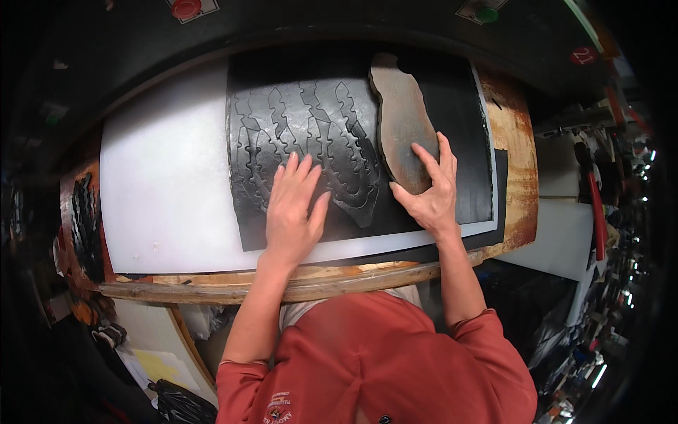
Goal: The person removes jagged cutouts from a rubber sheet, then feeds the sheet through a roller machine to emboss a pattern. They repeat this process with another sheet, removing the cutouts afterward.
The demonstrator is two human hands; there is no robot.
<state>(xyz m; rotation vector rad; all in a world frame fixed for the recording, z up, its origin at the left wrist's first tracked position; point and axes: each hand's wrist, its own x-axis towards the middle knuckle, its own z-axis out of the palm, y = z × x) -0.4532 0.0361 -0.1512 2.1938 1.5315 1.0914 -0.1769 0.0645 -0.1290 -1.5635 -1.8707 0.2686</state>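
A sole-shaped cutting die, brownish-grey on top with a notched edge, lies on a black sheet right of centre. My right hand grips its near end, thumb at the left edge and fingers over the top and right side. Left of the die is a black rubber piece marked with several notched, sole-like cut outlines. Over its near left part my left hand is laid palm down, fingers stretched out and holding nothing. The palm covers part of the outlines.
Under the sheets is a white board on a worn wooden table. A dark machine beam with a red button and a green button spans the far side. Black notched scraps lie at the left; a red-handled tool is at the right.
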